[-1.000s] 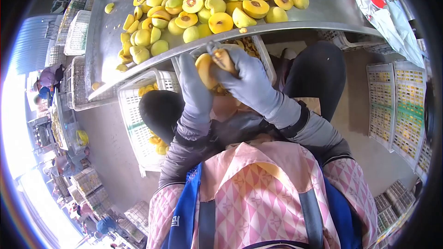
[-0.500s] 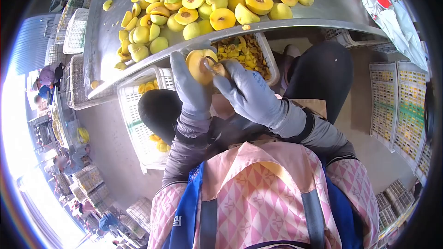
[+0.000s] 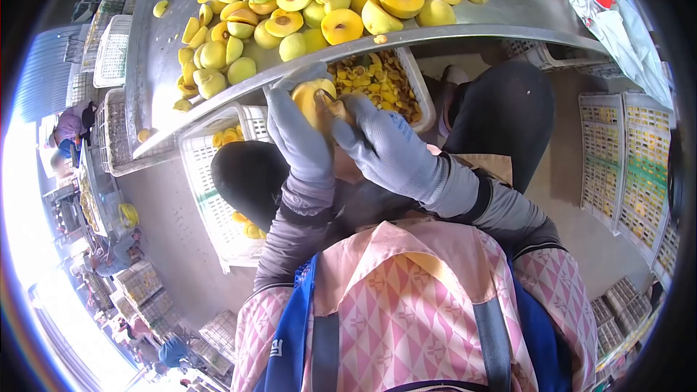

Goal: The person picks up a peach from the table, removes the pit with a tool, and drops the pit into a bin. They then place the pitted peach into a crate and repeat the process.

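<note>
My left hand (image 3: 298, 127), in a grey glove, is wrapped round a yellow peach half (image 3: 312, 101). Closed round a small tool with a brown handle (image 3: 339, 107), my right hand (image 3: 388, 149) presses the tool's curved metal end against the fruit's cut side. Both hands are just in front of the metal table's edge. Many halved yellow fruits (image 3: 342, 27) lie heaped on the table, some with pits showing. Below the edge, a white crate (image 3: 420, 91) holds yellow and brown scraps, partly hidden by my right hand.
A white crate (image 3: 210, 207) with yellow pieces stands by my left knee. Stacked crates (image 3: 601, 160) are on the right. A white plastic bag (image 3: 617, 36) hangs over the table's right end. Several people (image 3: 71, 127) are at the far left among crates.
The tool's tip has shifted slightly on the fruit and is now less visible. The table and fruits appear slightly further up and left as the view moved.
</note>
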Demonstrator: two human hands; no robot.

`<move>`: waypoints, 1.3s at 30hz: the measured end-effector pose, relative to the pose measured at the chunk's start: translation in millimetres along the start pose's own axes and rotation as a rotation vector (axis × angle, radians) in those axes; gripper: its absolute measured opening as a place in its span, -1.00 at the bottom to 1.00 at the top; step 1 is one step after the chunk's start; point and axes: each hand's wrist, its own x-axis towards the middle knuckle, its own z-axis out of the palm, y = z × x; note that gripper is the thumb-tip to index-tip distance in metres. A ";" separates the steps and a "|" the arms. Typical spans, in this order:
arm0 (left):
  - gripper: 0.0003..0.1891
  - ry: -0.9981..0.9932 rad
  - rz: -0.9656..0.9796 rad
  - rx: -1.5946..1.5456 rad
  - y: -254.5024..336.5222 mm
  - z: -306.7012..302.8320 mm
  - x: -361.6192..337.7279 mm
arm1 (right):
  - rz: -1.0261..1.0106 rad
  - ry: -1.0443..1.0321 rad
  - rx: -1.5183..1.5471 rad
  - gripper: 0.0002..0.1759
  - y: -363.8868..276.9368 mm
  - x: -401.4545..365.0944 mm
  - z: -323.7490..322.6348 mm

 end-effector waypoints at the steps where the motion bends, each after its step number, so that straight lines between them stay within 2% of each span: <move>1: -0.74 -0.003 0.007 0.006 -1.3 -1.5 -0.1 | 0.001 -0.013 0.003 -0.82 -0.1 0.0 -1.1; 7: -0.79 -0.172 -0.087 -0.044 -17.9 -12.8 3.1 | 0.006 -0.092 0.007 -0.80 0.1 -1.3 -6.8; 10: -0.74 -0.351 -0.275 -0.499 -11.2 -14.5 17.9 | 0.087 -0.140 0.064 -0.79 2.0 -3.1 -6.4; 13: -0.61 -0.375 -0.284 -0.339 -2.0 -13.7 21.9 | 0.215 -0.189 0.205 -0.77 2.8 -2.4 -5.6; 16: -0.51 -0.129 -0.639 -0.848 14.5 -6.2 18.2 | 0.337 -0.227 0.369 -0.77 14.0 -0.8 1.0; 18: -0.52 -0.064 -0.549 -0.660 20.3 -1.3 12.1 | 0.352 -0.237 0.382 -0.76 18.2 -3.9 2.3; 20: -0.53 -0.069 -0.577 -0.568 22.7 -4.1 12.3 | 0.297 -0.241 0.293 -0.75 6.7 -0.2 -4.0; 22: -0.54 -0.158 -0.717 -0.581 24.5 -9.3 19.7 | 0.172 -0.231 0.263 -0.74 13.3 -3.8 -2.5; 23: -0.51 -0.172 -0.704 -0.555 21.5 -8.8 19.3 | 0.108 -0.223 0.247 -0.74 16.2 -3.9 -2.9; 26: -0.47 -0.197 -0.657 -0.454 15.9 -7.6 15.5 | 0.253 -0.350 0.371 -0.74 18.6 1.5 -9.5; 29: -0.49 -0.184 -0.593 -0.308 24.6 -6.3 16.1 | 0.077 -0.138 -0.141 -0.73 -2.3 -1.9 -15.1; 32: -0.50 -0.180 -0.517 -0.240 25.7 -7.2 13.4 | 0.148 -0.194 -0.068 -0.72 0.5 -1.0 -14.4; 34: -0.51 -0.199 -0.434 -0.296 13.6 -3.0 8.6 | 0.205 -0.252 0.170 -0.70 10.7 1.0 -10.2; 35: -0.59 -0.210 -0.495 -0.401 11.7 -1.3 8.7 | 0.232 -0.282 0.288 -0.69 13.0 3.0 -9.6; 37: -0.72 -0.232 -0.611 -0.609 9.7 0.5 11.0 | 0.479 -0.401 0.433 -0.66 5.3 11.5 -22.8; 39: -0.72 -0.168 -0.726 -0.831 10.0 -0.9 10.9 | 0.690 -0.449 0.587 -0.63 2.6 12.0 -33.0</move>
